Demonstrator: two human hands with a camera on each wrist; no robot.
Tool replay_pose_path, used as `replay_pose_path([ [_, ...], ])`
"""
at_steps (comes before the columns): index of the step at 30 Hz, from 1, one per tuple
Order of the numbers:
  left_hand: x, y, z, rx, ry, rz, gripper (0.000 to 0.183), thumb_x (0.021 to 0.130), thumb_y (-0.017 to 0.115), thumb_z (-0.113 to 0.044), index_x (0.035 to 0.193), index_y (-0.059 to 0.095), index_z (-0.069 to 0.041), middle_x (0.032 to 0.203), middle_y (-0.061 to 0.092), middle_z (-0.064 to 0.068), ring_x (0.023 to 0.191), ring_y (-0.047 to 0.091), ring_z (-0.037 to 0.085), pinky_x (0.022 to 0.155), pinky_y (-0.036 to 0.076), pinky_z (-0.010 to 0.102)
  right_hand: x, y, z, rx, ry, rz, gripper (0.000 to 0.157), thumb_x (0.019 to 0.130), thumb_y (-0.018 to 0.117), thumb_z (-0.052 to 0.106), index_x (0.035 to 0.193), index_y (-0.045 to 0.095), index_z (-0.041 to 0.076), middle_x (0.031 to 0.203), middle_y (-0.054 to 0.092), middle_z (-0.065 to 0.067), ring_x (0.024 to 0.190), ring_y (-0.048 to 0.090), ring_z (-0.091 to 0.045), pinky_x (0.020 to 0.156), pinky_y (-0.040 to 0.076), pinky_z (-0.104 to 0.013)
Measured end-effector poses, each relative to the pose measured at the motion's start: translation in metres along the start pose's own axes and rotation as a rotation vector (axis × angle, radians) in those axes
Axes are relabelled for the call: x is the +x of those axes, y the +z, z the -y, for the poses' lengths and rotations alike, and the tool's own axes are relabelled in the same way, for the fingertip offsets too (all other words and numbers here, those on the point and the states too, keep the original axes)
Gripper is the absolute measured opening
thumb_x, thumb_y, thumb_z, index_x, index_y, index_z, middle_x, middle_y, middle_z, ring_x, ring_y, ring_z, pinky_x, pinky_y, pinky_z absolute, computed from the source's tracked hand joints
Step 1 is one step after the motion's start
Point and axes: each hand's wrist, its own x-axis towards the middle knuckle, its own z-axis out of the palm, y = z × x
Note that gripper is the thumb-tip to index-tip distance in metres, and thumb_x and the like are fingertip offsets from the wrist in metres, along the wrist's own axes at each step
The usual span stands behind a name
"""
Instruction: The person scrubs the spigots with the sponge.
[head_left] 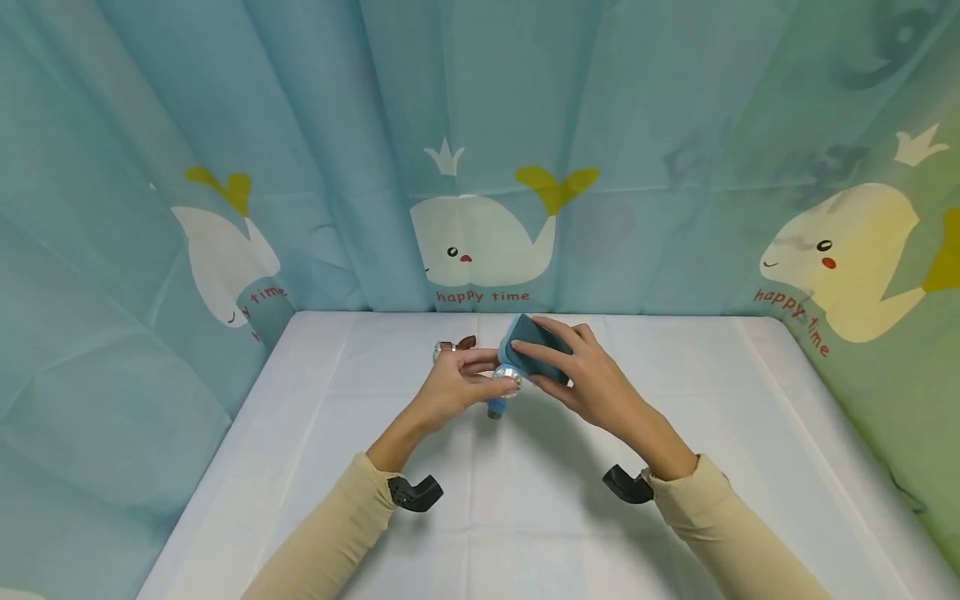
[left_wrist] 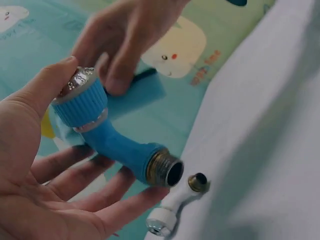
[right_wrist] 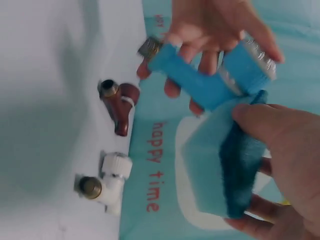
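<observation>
My left hand [head_left: 447, 392] holds a blue tap [left_wrist: 117, 145] with a ribbed collar, a shiny clear knob and a threaded metal end. The thumb presses on the knob, and the fingers lie along underneath the bent body. My right hand [head_left: 603, 379] grips a blue sponge [right_wrist: 207, 167] with a darker scouring face, thumb on one side and fingers on the other. In the right wrist view, the sponge's upper edge meets the tap's body just below the collar. Both are held up above the table.
Behind the left hand, a brown tap [right_wrist: 118, 107] and a white tap [right_wrist: 116, 180] lie near the back edge of the white-covered table [head_left: 337, 500]. A blue curtain [head_left: 480, 100] printed with whales hangs along the back and sides.
</observation>
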Motion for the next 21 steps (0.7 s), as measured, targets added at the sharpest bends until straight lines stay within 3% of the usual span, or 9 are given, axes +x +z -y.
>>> replay_pose_path([
  [5,-0.001,-0.001,0.002,-0.092,0.001,0.043,0.056,0.097,0.074,-0.027,0.148,0.055,-0.010,0.128,0.068,0.019,0.113,0.069,0.030,0.083,0.061,0.046,-0.001,-0.003,-0.006,0.002,0.070,-0.033,0.052,0.085,0.085,0.012,0.135,0.069,0.019,0.149,0.051,-0.018,0.103,0.051,-0.036,0.071,0.050,-0.042],
  [8,-0.002,-0.002,0.004,-0.110,0.023,0.046,0.046,0.105,0.063,-0.027,0.145,0.055,-0.006,0.121,0.069,0.022,0.107,0.071,0.033,0.083,0.061,0.048,-0.004,-0.005,-0.008,0.030,0.088,-0.048,0.051,0.086,0.085,0.013,0.134,0.070,0.017,0.149,0.051,-0.018,0.102,0.050,-0.035,0.069,0.048,-0.040],
  [12,-0.003,-0.002,0.007,-0.154,-0.002,0.041,0.041,0.108,0.055,-0.020,0.143,0.054,0.002,0.127,0.064,0.025,0.110,0.070,0.037,0.087,0.060,0.049,-0.008,-0.005,-0.011,0.057,0.090,-0.048,0.051,0.086,0.085,0.014,0.135,0.069,0.016,0.148,0.052,-0.018,0.104,0.052,-0.035,0.071,0.047,-0.040],
  [14,-0.005,-0.002,0.008,-0.179,-0.037,0.054,0.045,0.105,0.060,-0.009,0.146,0.049,0.005,0.133,0.061,0.027,0.115,0.067,0.038,0.090,0.059,0.047,-0.011,-0.004,-0.013,0.061,0.090,-0.046,0.052,0.085,0.085,0.014,0.135,0.069,0.015,0.147,0.052,-0.019,0.106,0.053,-0.036,0.073,0.047,-0.042],
  [17,-0.006,-0.002,0.010,-0.171,-0.077,0.080,0.066,0.093,0.070,0.008,0.152,0.041,0.005,0.139,0.057,0.027,0.119,0.065,0.036,0.093,0.058,0.043,-0.014,-0.004,-0.014,0.068,0.098,-0.039,0.053,0.085,0.085,0.014,0.135,0.068,0.015,0.147,0.052,-0.019,0.107,0.053,-0.038,0.075,0.049,-0.044],
  [21,-0.008,0.003,0.014,-0.129,-0.075,0.099,0.081,0.081,0.080,0.013,0.152,0.042,0.002,0.138,0.059,0.023,0.117,0.066,0.034,0.092,0.058,0.040,-0.016,-0.007,-0.014,0.077,0.107,-0.037,0.054,0.086,0.085,0.015,0.136,0.067,0.016,0.147,0.052,-0.018,0.109,0.053,-0.038,0.075,0.051,-0.045],
])
